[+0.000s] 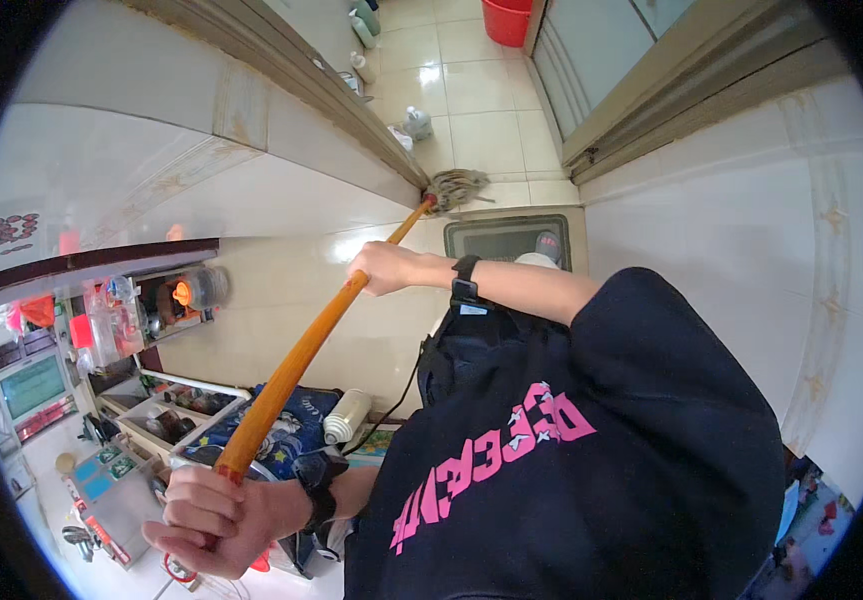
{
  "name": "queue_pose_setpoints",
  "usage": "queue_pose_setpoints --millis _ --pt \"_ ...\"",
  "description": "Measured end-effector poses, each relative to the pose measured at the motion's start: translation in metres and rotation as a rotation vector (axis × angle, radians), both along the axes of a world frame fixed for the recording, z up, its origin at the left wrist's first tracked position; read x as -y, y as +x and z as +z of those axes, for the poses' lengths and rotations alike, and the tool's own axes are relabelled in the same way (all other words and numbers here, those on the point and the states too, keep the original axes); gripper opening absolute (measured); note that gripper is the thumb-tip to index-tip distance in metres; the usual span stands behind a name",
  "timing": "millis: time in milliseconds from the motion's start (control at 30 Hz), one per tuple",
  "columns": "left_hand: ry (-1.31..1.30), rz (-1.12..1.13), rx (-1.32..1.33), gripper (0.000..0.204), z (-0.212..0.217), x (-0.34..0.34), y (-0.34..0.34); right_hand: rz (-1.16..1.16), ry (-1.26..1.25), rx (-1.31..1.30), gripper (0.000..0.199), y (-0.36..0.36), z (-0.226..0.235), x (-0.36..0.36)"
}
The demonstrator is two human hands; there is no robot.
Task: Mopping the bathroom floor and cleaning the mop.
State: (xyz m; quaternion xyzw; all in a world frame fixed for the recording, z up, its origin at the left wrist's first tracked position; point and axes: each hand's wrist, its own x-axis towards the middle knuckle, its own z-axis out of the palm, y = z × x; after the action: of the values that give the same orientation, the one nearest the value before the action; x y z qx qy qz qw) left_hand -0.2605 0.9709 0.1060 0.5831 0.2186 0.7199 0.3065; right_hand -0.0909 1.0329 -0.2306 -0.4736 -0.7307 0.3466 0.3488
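A mop [291, 375] with a long orange-brown wooden handle runs diagonally from the lower left up to the doorway. At the handle's near end my left hand [221, 520] is closed around it. Farther along, my right hand [388, 268] grips the handle about midway. Its grey string head [456, 188] rests on the floor at the threshold, beside the left door frame. A dark band with a device is on each wrist.
A green-bordered mat [506, 238] lies by the doorway, with my shoe [548, 245] on it. Beyond are bottles [417, 123] and a red bucket [507, 22]. On the left stand a shelf with a clear jar [201, 288], a blue bag [296, 430] and a pale bottle [347, 417].
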Motion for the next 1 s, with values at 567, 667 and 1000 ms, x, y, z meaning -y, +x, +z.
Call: queue_pose_setpoints --millis 567,667,1000 --pt "-0.478 -0.458 0.191 0.027 -0.130 -0.054 0.135 -0.373 -0.527 0.274 0.020 0.209 -0.066 0.106" --pt "-0.487 -0.641 0.244 0.026 -0.142 -0.052 0.153 -0.441 -0.451 0.136 0.019 0.233 -0.075 0.123" --pt "-0.276 -0.466 0.155 0.019 -0.045 -0.049 0.076 -0.405 -0.282 -0.101 0.013 0.127 -0.026 0.086"
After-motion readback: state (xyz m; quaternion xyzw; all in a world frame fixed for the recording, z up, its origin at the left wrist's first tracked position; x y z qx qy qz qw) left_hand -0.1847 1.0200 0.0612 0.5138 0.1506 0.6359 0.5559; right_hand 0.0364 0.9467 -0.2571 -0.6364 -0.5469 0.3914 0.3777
